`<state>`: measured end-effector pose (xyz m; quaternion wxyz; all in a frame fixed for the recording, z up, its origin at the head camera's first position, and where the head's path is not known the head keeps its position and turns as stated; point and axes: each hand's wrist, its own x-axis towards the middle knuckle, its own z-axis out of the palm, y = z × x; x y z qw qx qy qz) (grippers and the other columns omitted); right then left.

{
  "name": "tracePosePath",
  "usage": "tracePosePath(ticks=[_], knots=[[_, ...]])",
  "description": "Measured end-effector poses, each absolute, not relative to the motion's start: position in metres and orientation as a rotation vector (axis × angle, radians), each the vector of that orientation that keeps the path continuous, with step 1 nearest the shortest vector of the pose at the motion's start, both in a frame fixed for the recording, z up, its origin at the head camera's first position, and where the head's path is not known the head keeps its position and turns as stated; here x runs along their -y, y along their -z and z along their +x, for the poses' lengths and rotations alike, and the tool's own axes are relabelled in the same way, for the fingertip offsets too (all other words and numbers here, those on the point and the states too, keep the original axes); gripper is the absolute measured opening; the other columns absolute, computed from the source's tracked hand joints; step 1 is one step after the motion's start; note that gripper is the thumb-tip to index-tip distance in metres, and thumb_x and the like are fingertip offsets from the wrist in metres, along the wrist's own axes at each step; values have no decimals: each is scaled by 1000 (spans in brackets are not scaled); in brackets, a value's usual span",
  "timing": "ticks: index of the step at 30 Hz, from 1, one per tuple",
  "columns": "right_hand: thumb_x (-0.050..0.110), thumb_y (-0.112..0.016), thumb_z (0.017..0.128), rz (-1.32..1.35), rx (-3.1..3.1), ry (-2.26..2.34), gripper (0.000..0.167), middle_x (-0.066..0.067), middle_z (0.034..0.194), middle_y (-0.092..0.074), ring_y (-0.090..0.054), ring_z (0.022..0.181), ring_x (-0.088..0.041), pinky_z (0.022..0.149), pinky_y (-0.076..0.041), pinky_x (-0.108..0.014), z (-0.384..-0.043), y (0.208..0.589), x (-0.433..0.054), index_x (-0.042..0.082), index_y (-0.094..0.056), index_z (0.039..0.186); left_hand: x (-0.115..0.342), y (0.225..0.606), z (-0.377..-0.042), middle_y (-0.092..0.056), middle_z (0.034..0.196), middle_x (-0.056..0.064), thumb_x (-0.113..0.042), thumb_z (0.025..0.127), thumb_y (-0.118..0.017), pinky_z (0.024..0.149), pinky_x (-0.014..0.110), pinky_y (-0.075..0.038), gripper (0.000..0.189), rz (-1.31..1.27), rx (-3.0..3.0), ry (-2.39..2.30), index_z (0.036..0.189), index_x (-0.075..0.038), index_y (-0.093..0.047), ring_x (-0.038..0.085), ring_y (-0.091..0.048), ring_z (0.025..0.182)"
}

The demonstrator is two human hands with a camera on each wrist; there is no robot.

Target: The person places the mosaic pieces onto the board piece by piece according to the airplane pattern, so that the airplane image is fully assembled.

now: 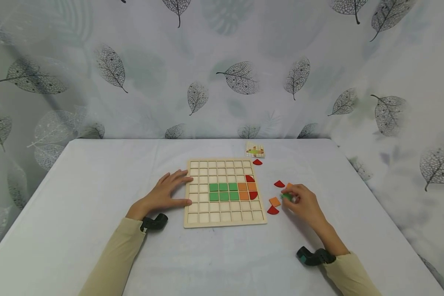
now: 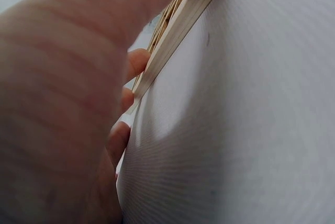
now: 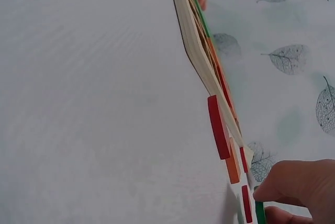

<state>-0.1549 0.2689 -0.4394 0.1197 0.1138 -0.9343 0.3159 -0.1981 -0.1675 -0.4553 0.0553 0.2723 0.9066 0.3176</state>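
Observation:
A wooden grid board (image 1: 225, 224) lies on the table. Its cells hold several green square tiles (image 1: 223, 196), three orange square tiles (image 1: 242, 187) and two red quarter-round pieces (image 1: 253, 195). At the board's left edge rests my left hand (image 1: 159, 195), fingers spread, with the thumb and fingertips touching the rim. To the right of the board, my right hand (image 1: 304, 205) pinches a green tile (image 3: 260, 212) between thumb and fingers. Around that hand lie a red piece (image 1: 279, 183), another red piece (image 1: 273, 210) and an orange tile (image 1: 274, 202); a second orange tile (image 1: 289, 185) is partly hidden behind the fingers.
A small pattern card (image 1: 255, 149) lies beyond the board's far right corner, with a red piece (image 1: 257, 162) just in front of it. The white-covered table (image 1: 96, 185) meets a leaf-print curtain (image 1: 214, 102) at the back. Each wrist wears a black camera mount (image 1: 316, 257).

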Motion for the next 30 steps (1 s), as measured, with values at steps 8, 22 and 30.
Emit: tracePosePath(ticks=[8, 22, 30], knots=[[-2, -76, 79, 359, 2767, -943, 19, -15, 100, -64, -54, 81, -24, 62, -47, -19, -160, 437, -261, 1, -72, 97, 169, 455, -197, -29, 158, 9, -49, 82, -74, 120, 50, -3, 72, 823, -2753, -959, 142, -18, -49, 30, -16, 149], [-4, -73, 79, 502, 2733, -1023, 15, -13, 97, -65, -52, 83, -23, 61, -48, -20, -159, 441, -239, 2, -73, 93, 169, 454, -197, -29, 158, 9, -48, 82, -74, 120, 49, -3, 73, 830, -2747, -961, 143, -17, -48, 30, -16, 149], [-2, -73, 80, 522, 2757, -1037, 16, -12, 98, -62, -50, 80, -20, 61, -47, -20, -158, 441, -229, 3, -73, 95, 169, 455, -198, -28, 158, 10, -47, 82, -74, 120, 50, -4, 73, 843, -2744, -973, 143, -16, -49, 30, -16, 149]])
